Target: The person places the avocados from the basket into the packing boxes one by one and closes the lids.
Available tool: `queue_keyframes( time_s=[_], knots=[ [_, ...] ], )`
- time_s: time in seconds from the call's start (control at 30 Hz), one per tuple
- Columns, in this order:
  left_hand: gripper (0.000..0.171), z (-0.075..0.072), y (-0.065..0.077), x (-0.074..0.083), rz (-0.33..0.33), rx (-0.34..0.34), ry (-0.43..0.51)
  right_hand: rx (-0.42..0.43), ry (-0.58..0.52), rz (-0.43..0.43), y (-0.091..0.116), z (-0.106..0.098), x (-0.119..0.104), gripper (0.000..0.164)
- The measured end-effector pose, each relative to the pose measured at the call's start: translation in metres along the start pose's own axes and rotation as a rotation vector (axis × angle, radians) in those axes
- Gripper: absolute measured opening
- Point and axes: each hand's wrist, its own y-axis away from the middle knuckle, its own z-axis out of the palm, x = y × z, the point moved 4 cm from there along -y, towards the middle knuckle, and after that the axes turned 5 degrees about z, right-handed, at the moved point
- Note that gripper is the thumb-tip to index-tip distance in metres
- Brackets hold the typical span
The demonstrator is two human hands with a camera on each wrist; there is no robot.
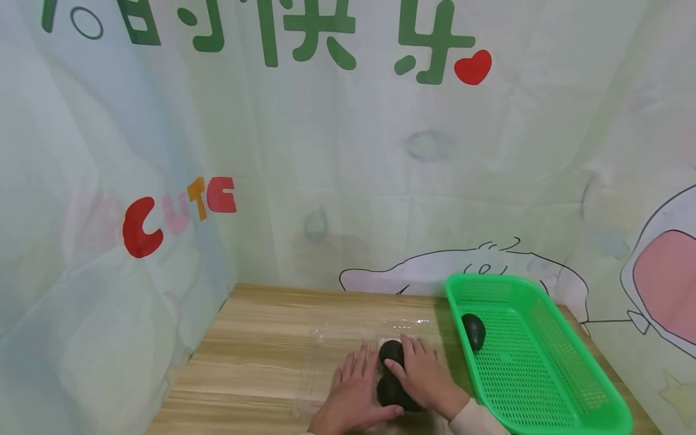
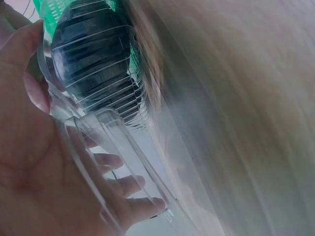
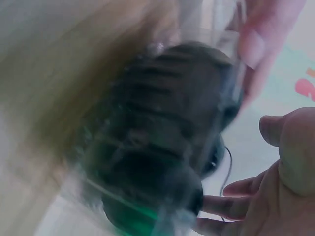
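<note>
Dark avocados (image 1: pixel 391 393) lie in the right half of a clear plastic clamshell box (image 1: pixel 315 362), whose other half is spread flat on the left. My left hand (image 1: pixel 353 389) lies with straight fingers over the box's middle, its thumb reaching toward the near avocado. In the left wrist view, the ribbed plastic wall covers a dark avocado (image 2: pixel 93 54), with the thumb at the box's rim. My right hand (image 1: pixel 426 377) rests on the avocados from the right, fingers extended along them. The right wrist view is blurred, with fingertips of the right hand (image 3: pixel 266 191) at the box's side.
A green perforated plastic basket (image 1: pixel 584 356) stands at the right of the wooden table (image 1: pixel 239 350), with one more avocado (image 1: pixel 474 331) at its left wall. A printed cloth (image 1: pixel 337 151) hangs behind the table and along its sides.
</note>
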Motion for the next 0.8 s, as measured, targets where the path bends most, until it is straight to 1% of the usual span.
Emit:
queue_keyframes(
  time_s=[0.13, 0.23, 0.33, 0.57, 0.8],
  knots=[
    [0.119, 0.000, -0.001, -0.001, -0.004, -0.003, 0.006, 0.064, 0.005, -0.032, 0.003, -0.017, 0.004, 0.068],
    [0.119, 0.001, -0.002, -0.002, -0.019, -0.011, 0.016, 0.100, 0.005, -0.025, 0.002, -0.030, 0.010, 0.067],
    [0.120, 0.001, -0.002, -0.003, -0.026, -0.012, 0.018, 0.118, 0.009, -0.005, 0.000, -0.042, 0.018, 0.068],
    [0.120, 0.000, 0.000, -0.002, -0.014, 0.010, 0.019, 0.156, -0.024, 0.025, -0.005, -0.066, 0.038, 0.072],
    [0.121, -0.001, 0.002, -0.001, -0.006, 0.009, 0.035, 0.174, -0.059, 0.070, -0.017, -0.084, 0.066, 0.069]
  ],
)
